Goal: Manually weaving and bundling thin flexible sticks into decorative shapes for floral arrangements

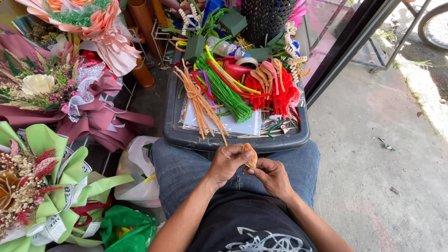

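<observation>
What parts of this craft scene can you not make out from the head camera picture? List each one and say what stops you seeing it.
- Orange coiled piece, head view: its lower part is hidden by the fingers of the left hand and right hand.
- Green-wrapped bouquet, head view: cut off by the left edge.
- Wheel, head view: cut off by the top right corner.
- Tray, head view: its floor is mostly covered by the pipe cleaner bundles.

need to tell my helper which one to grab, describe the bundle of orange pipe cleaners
Start at the dark grey tray resting against the person's knees. The orange bundle lies on its left side, beside the green bundle. It alone is pale orange, tied near the top and fanning out toward the knees.
</observation>
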